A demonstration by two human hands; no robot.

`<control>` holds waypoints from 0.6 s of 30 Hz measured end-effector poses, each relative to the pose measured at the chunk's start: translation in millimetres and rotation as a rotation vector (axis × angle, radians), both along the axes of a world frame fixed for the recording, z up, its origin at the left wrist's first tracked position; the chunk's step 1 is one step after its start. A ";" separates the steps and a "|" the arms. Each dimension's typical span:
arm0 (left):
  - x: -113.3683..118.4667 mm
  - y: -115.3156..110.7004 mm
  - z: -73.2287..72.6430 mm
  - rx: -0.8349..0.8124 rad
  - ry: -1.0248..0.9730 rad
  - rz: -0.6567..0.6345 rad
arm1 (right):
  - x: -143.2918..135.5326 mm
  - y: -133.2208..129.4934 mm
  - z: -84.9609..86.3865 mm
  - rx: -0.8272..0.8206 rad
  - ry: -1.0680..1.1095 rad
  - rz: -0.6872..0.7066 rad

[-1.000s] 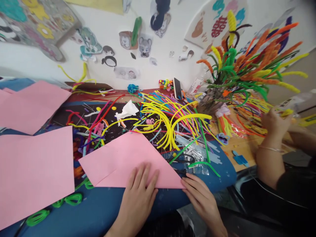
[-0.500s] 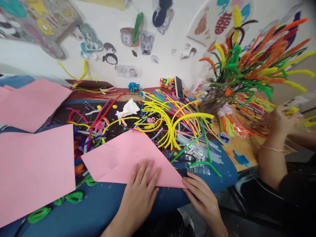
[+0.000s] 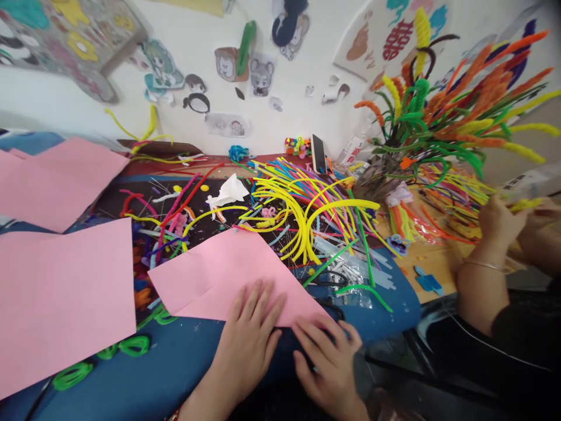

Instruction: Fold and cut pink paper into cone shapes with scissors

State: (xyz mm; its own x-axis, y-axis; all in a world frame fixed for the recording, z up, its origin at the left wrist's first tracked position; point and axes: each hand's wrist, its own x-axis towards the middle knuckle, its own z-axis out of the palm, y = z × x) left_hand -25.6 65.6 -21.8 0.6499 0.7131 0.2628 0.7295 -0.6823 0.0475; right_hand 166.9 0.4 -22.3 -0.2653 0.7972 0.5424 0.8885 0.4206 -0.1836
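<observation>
A folded sheet of pink paper (image 3: pixel 236 263) lies near the front edge of the blue-covered table, its right side tapering to a point. My left hand (image 3: pixel 249 333) rests flat on the middle of it, fingers extended. On the paper's right part, along the near fold, lie the fingertips of my right hand (image 3: pixel 326 351), slightly bent and apart. This hand hides part of the paper's lower right edge. Just behind the paper's right side sit black-handled scissors (image 3: pixel 335 279), partly covered.
Another pink sheet (image 3: pixel 65 304) lies at the left. Yellow pipe cleaners (image 3: pixel 302 228) and scraps spread behind the paper. Green coils (image 3: pixel 72 376) lie at the front left. A bunch of pipe-cleaner stems (image 3: pixel 438 117) stands at right, near a co-worker's hands (image 3: pixel 502 219) holding something yellow.
My right hand has slid left along the paper's near edge, from its pointed corner toward my left hand. My left hand stays on the sheet. The co-worker's hands have shifted slightly.
</observation>
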 end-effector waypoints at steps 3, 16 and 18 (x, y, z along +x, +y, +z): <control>-2.5 0.1 -0.2 -0.036 0.002 -0.032 | -30.7 4.4 -2.0 -0.035 0.105 -0.007; -43.7 1.4 15.5 -0.214 0.043 -0.111 | -14.4 5.9 -20.5 0.080 0.166 -0.089; -57.6 -1.2 18.7 -0.226 0.057 -0.087 | -10.0 3.5 -22.4 0.107 0.144 -0.093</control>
State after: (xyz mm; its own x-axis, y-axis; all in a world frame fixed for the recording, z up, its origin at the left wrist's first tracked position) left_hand -83.2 64.4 -3.1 0.7207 0.6903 0.0645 0.6743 -0.7195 0.1662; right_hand 156.9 3.9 -44.7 -0.1064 0.7504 0.6524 0.8922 0.3616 -0.2705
